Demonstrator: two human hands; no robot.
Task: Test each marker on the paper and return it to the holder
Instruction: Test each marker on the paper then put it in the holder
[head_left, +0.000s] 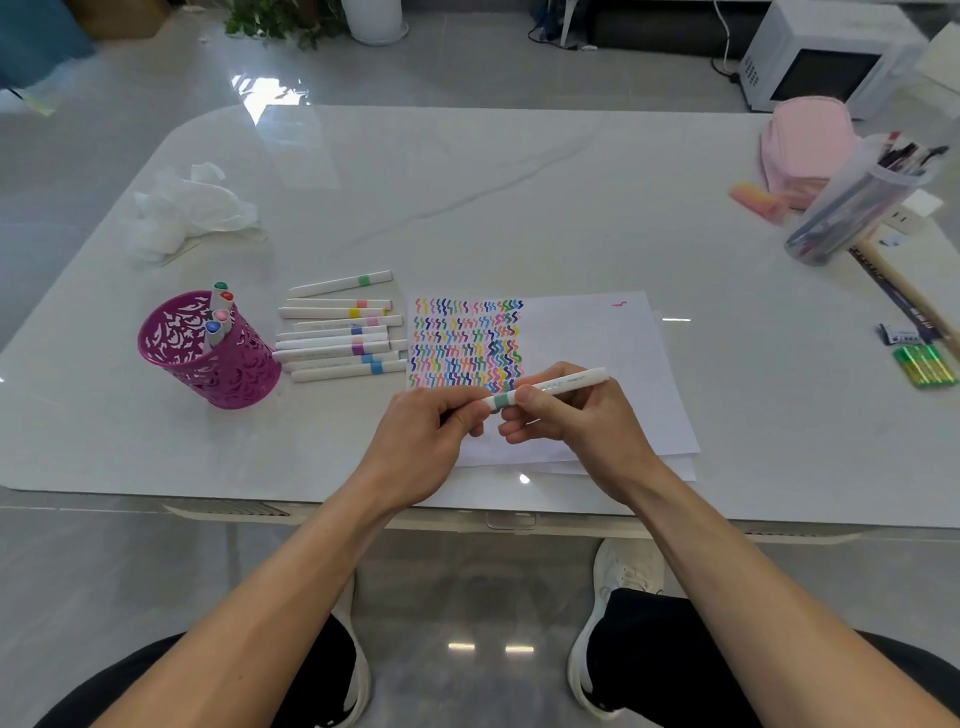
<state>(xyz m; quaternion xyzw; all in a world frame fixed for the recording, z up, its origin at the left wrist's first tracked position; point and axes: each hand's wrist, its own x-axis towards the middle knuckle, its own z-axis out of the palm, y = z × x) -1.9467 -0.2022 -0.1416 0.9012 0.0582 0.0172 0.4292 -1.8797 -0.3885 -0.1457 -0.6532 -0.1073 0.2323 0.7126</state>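
Glossy white surface (467, 182) carries the paper (597, 338). Over its 6 o'clock edge, the left hand (431, 431) pinches the cap end of the teal-banded marker (550, 387) and the right hand (576, 421) grips its barrel. If the cap jerks free, the tip could mark fingers or stray across the paper.

1. Left hand (421, 441) pinches the cap end of the marker (561, 385), fingers curled.
2. Right hand (576, 421) grips the marker barrel between thumb and curled fingers.
3. Both bare forearms reach forward, converging; hands nearly touch.

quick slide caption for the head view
Left hand and right hand grip a teal-banded marker over the test paper; loose markers lie beside the magenta holder.
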